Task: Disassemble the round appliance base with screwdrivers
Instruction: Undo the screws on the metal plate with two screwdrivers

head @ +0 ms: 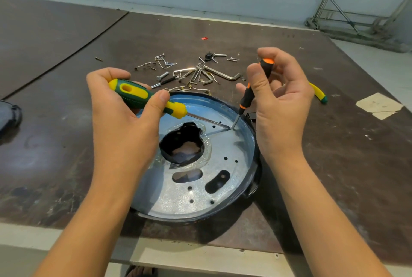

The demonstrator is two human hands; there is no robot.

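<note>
The round appliance base [223, 189], a silvery metal disc with a dark rim and a black central opening, lies on the table near its front edge. My left hand [120, 118] grips a green and yellow screwdriver [142, 96], whose shaft slants right across the disc. My right hand [278, 98] holds a thin black and orange screwdriver [252, 89] nearly upright. Both tips meet at one spot on the disc's upper right, close to the rim.
A scatter of screws, bolts, hex keys and wire clips [196, 71] lies just behind the base. Another green and yellow handle [320, 93] sticks out behind my right hand. A dark object [9, 114] sits at the left edge, a taped patch [379, 105] at the right.
</note>
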